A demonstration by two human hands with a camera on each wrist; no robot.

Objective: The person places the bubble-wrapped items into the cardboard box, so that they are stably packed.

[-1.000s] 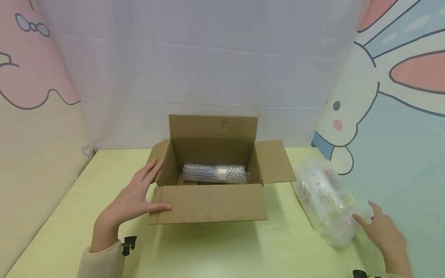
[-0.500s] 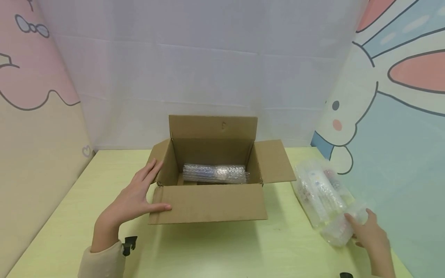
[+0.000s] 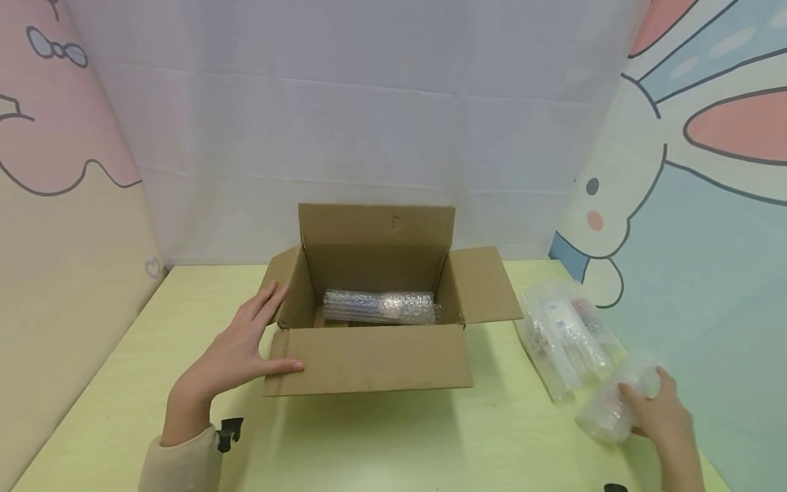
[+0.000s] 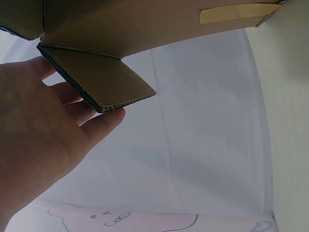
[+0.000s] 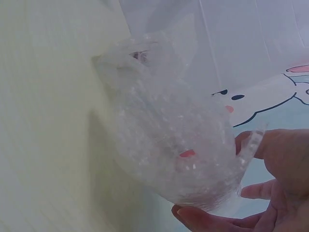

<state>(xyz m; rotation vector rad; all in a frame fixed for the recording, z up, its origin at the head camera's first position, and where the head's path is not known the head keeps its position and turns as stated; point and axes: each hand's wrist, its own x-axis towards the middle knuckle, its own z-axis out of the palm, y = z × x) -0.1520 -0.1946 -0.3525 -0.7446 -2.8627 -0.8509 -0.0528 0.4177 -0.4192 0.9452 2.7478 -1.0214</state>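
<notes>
An open cardboard box (image 3: pixel 369 359) stands mid-table, with a bubble-wrapped bundle (image 3: pixel 378 307) lying inside it. My left hand (image 3: pixel 230 355) rests on its left corner: the fingers, fairly straight, touch the left flap, and the thumb lies on the front flap. From the left wrist, the hand (image 4: pixel 43 130) appears with fingertips partly behind the flap (image 4: pixel 99 79). At the table's right edge my right hand (image 3: pixel 664 413) grips a roundish bubble-wrapped item (image 3: pixel 611 410), thumb and fingers on either side. Close up, that wrapped item (image 5: pixel 174 140) shows a small red spot; what is inside cannot be made out.
More bubble-wrapped packages (image 3: pixel 562 335) lie side by side on the right of the table, just beyond the right hand. The box's right flap (image 3: pixel 486 283) sticks out towards them. A printed rabbit wall (image 3: pixel 695 273) borders the table's right side.
My right hand has come in from the right, taken hold of the roundish wrapped item and shifted it slightly away from the other packages. Left hand and box stay where they were.
</notes>
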